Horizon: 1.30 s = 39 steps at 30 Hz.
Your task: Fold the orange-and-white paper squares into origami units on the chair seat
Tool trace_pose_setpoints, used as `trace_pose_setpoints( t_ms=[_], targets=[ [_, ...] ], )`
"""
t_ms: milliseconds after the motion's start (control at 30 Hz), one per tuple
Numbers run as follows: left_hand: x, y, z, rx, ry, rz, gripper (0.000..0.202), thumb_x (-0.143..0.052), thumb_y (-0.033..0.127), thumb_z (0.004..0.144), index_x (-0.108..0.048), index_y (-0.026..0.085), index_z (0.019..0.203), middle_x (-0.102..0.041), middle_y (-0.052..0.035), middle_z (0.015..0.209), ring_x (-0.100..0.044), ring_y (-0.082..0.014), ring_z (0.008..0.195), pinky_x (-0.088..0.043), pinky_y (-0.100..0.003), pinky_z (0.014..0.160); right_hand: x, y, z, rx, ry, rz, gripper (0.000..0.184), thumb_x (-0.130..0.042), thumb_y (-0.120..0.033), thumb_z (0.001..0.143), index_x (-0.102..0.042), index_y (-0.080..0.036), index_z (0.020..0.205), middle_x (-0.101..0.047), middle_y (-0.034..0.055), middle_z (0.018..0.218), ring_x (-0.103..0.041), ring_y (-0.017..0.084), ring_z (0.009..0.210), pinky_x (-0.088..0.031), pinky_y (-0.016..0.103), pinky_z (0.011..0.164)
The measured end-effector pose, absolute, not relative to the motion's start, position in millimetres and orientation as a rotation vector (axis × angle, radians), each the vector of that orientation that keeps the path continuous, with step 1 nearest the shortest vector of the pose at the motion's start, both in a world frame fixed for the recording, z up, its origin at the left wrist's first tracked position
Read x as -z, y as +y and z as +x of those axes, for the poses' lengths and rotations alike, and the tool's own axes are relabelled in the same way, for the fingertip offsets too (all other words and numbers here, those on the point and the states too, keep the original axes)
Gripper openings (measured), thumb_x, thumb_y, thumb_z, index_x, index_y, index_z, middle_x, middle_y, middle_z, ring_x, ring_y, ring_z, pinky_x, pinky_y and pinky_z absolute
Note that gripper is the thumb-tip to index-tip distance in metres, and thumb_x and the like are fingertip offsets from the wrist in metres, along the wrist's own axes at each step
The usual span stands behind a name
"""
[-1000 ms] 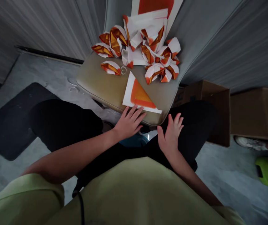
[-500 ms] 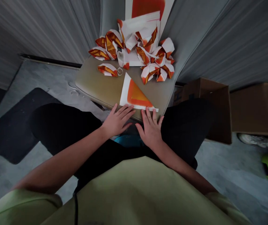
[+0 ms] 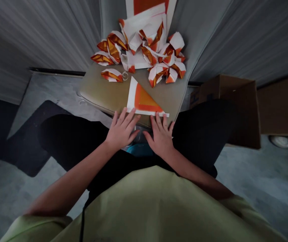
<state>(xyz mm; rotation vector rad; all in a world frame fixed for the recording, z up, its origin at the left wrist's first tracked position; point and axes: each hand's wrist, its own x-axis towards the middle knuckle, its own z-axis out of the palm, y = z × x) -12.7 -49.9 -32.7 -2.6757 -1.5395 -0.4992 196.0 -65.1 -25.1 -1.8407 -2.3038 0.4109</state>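
Note:
A sheet of white paper with an orange and gold print, folded into a triangle (image 3: pixel 146 101), lies flat near the front edge of the chair seat (image 3: pixel 103 90). My left hand (image 3: pixel 120 129) is open, fingers spread, its fingertips at the triangle's lower left corner. Along the lower right part of the same folded edge rest the fingertips of my right hand (image 3: pixel 161 136), also open with fingers apart. Beyond the triangle lies a pile of folded paper ingots (image 3: pixel 159 74), white outside with orange and gold. One single paper ingot (image 3: pixel 112 75) sits apart on the left.
Flat printed sheets (image 3: pixel 150 8) lean against the chair back behind the pile. Open cardboard boxes (image 3: pixel 244 114) stand on the floor at the right. Grey pleated curtains (image 3: pixel 55 33) hang behind. A dark mat (image 3: pixel 30 141) lies on the left floor.
The view has shifted slightly. My left hand has slid a little to the left along the paper's edge, its fingers spread wider. My right hand stays almost in place.

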Motion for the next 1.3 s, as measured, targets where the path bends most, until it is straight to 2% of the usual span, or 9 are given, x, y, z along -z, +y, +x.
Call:
trace_pose_setpoints(
  t_ms=[100, 200, 467, 600, 733, 800, 900, 1067, 1300],
  targets=[
    [37, -43, 4, 0.474, -1.445, -2.755, 0.057, -0.048, 0.038, 0.104, -0.042, 0.024, 0.158, -0.036, -0.0107, 0.167, -0.029, -0.0335, 0.158, -0.023, -0.057, 0.129, 27, -65, 197, -0.419, -2.287, -1.822, 0.069, -0.045, -0.047, 0.103, -0.032, -0.017, 0.163, -0.023, 0.0136, 0.173, -0.013, 0.042, 0.161, -0.011, 0.081, 0.12],
    [43, -37, 5, 0.415, -1.463, -2.774, 0.059, -0.047, 0.043, 0.104, -0.043, 0.018, 0.157, -0.042, -0.013, 0.164, -0.036, -0.0328, 0.155, -0.027, -0.055, 0.128, 30, -65, 199, -0.387, -2.292, -1.806, 0.069, -0.046, -0.044, 0.102, -0.032, -0.017, 0.163, -0.023, 0.0112, 0.173, -0.013, 0.043, 0.16, -0.008, 0.082, 0.12],
    [40, -43, -33, 0.373, -1.606, -2.728, 0.066, -0.046, 0.043, 0.105, -0.029, 0.019, 0.164, -0.042, -0.0114, 0.164, -0.038, -0.0367, 0.153, -0.029, -0.06, 0.125, 29, -66, 201, -0.409, -2.294, -1.806, 0.07, -0.05, -0.04, 0.099, -0.03, -0.022, 0.164, -0.026, 0.007, 0.172, -0.013, 0.042, 0.16, -0.008, 0.081, 0.121],
    [40, -48, -36, 0.394, -1.69, -2.696, 0.067, -0.049, 0.045, 0.103, -0.034, 0.018, 0.162, -0.042, -0.0132, 0.164, -0.037, -0.0391, 0.153, -0.03, -0.062, 0.124, 29, -64, 219, -0.403, -2.197, -1.888, 0.071, -0.05, -0.042, 0.1, -0.03, -0.018, 0.163, -0.027, 0.0145, 0.172, -0.014, 0.045, 0.16, -0.012, 0.082, 0.118],
    [42, -48, -25, 0.505, -1.643, -2.692, 0.061, -0.051, 0.043, 0.103, -0.041, 0.019, 0.158, -0.051, -0.0126, 0.158, -0.039, -0.0369, 0.153, -0.028, -0.059, 0.125, 27, -59, 238, -0.34, -1.951, -2.009, 0.075, -0.053, -0.048, 0.098, -0.033, -0.008, 0.159, -0.025, 0.0268, 0.169, -0.016, 0.051, 0.157, -0.019, 0.084, 0.114],
    [40, -49, -15, 0.561, -1.606, -2.689, 0.058, -0.051, 0.041, 0.103, -0.044, 0.02, 0.156, -0.057, -0.0111, 0.153, -0.043, -0.0347, 0.151, -0.025, -0.058, 0.126, 23, -56, 238, -0.275, -1.958, -1.923, 0.07, -0.054, -0.046, 0.098, -0.038, -0.013, 0.158, -0.026, 0.0227, 0.171, -0.016, 0.049, 0.158, -0.021, 0.081, 0.116],
    [35, -52, 6, 0.592, -1.576, -2.667, 0.051, -0.054, 0.042, 0.101, -0.054, 0.02, 0.147, -0.063, -0.0109, 0.146, -0.051, -0.0333, 0.145, -0.026, -0.055, 0.125, 19, -52, 228, -0.159, -2.144, -1.678, 0.053, -0.053, -0.038, 0.1, -0.051, -0.023, 0.151, -0.038, 0.0138, 0.167, -0.02, 0.045, 0.158, -0.017, 0.077, 0.119],
    [24, -63, 28, 0.554, -1.524, -2.573, 0.034, -0.056, 0.028, 0.097, -0.069, 0.017, 0.127, -0.07, -0.0119, 0.138, -0.068, -0.0335, 0.121, -0.04, -0.054, 0.113, 27, -50, 216, -0.144, -2.292, -1.497, 0.04, -0.051, -0.031, 0.102, -0.064, -0.023, 0.138, -0.061, 0.0119, 0.149, -0.04, 0.038, 0.148, -0.016, 0.071, 0.123],
    [2, -45, 19, 0.606, -1.453, -2.702, 0.024, -0.057, 0.028, 0.099, -0.075, 0.018, 0.111, -0.08, -0.0086, 0.104, -0.072, -0.0274, 0.094, -0.053, -0.043, 0.086, 31, -39, 226, -0.179, -2.387, -1.321, 0.044, -0.057, -0.026, 0.098, -0.061, -0.018, 0.141, -0.066, 0.0144, 0.137, -0.049, 0.034, 0.137, -0.028, 0.06, 0.119]
  ],
)
